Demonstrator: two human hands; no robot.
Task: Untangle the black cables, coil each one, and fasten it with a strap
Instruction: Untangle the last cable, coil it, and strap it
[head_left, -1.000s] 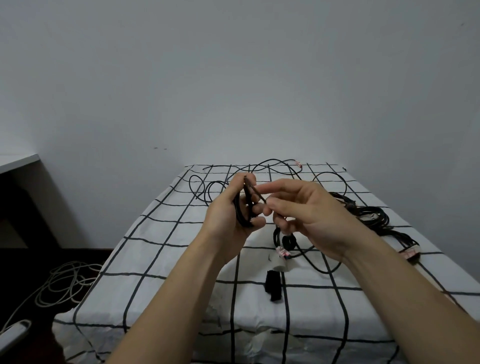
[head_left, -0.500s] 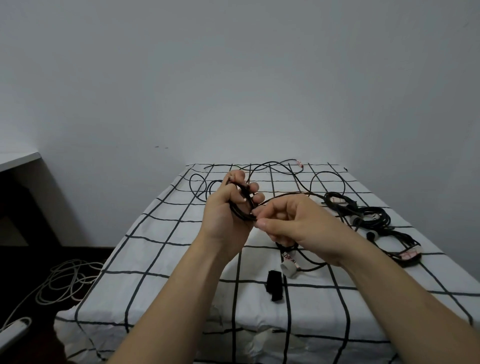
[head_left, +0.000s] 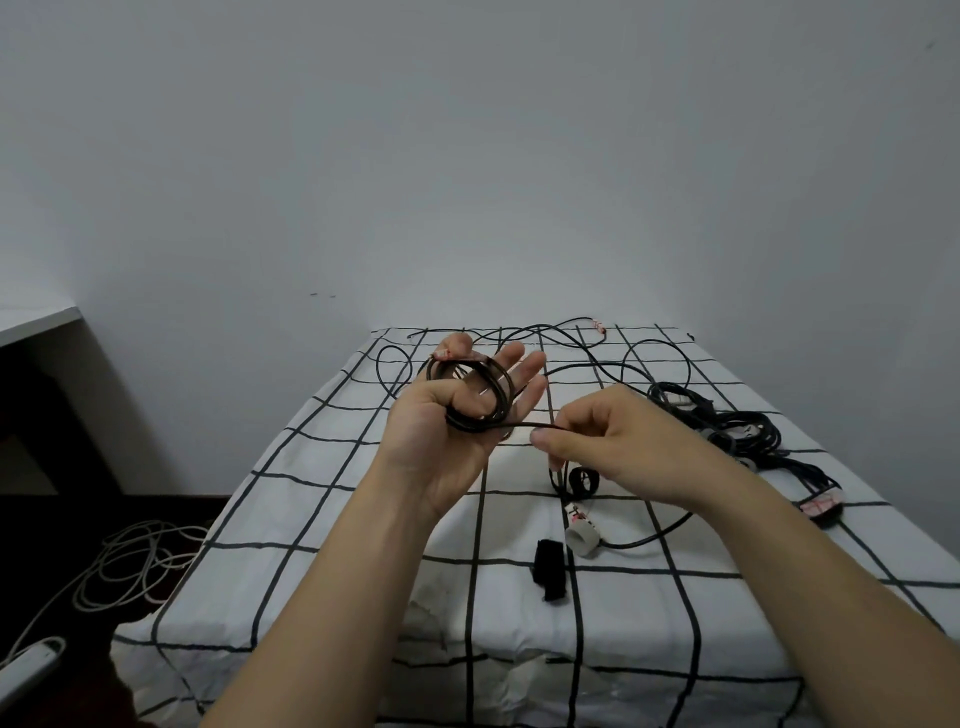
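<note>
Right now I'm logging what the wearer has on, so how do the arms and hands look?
Both forearms are bare to the bottom edge of the frame, with no sleeves in view. The left hand and right hand show no gloves, rings, watch or wristband.

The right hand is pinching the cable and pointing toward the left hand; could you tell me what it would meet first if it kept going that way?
Most likely the coil looped around the left hand; the right hand is level with it, though depth is unclear.
</note>
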